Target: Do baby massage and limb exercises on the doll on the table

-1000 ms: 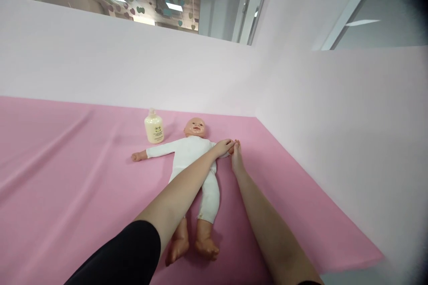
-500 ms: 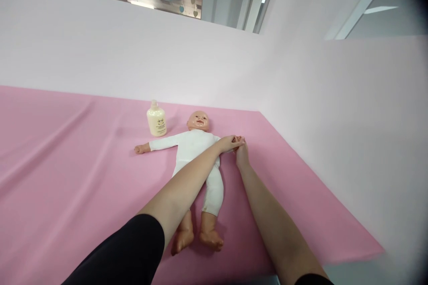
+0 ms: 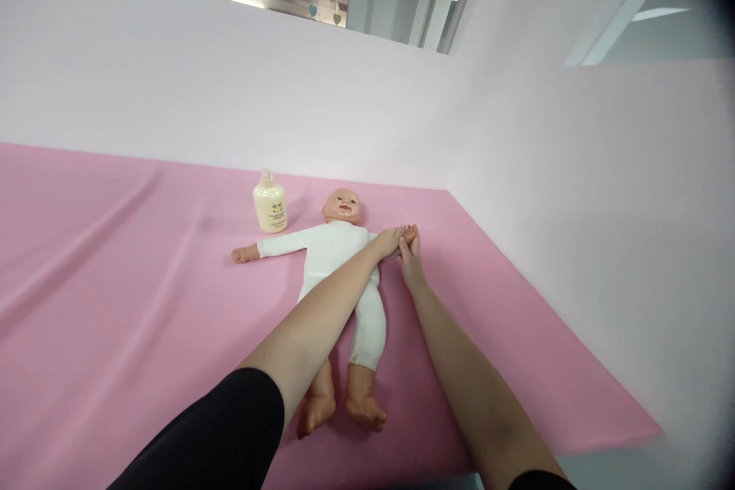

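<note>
A baby doll (image 3: 336,249) in a white one-piece suit lies on its back on the pink cloth (image 3: 115,283), head toward the far wall, one arm stretched out to the left. My left hand (image 3: 388,242) reaches across the doll's chest and closes on its right-side arm. My right hand (image 3: 411,251) meets it there, fingers around the doll's small hand. The doll's sleeve on that side is mostly hidden under my hands. A cream lotion bottle (image 3: 269,203) stands upright just left of the doll's head.
Pale pink partition walls (image 3: 574,207) close off the back and right side of the surface. The pink cloth's near right edge (image 3: 632,429) drops off to a grey floor. Wide wrinkled cloth stretches to the left.
Both my hands have slid a little outward along the doll's right-side arm toward its hand. The view shifted slightly; the doll and bottle stay in place.
</note>
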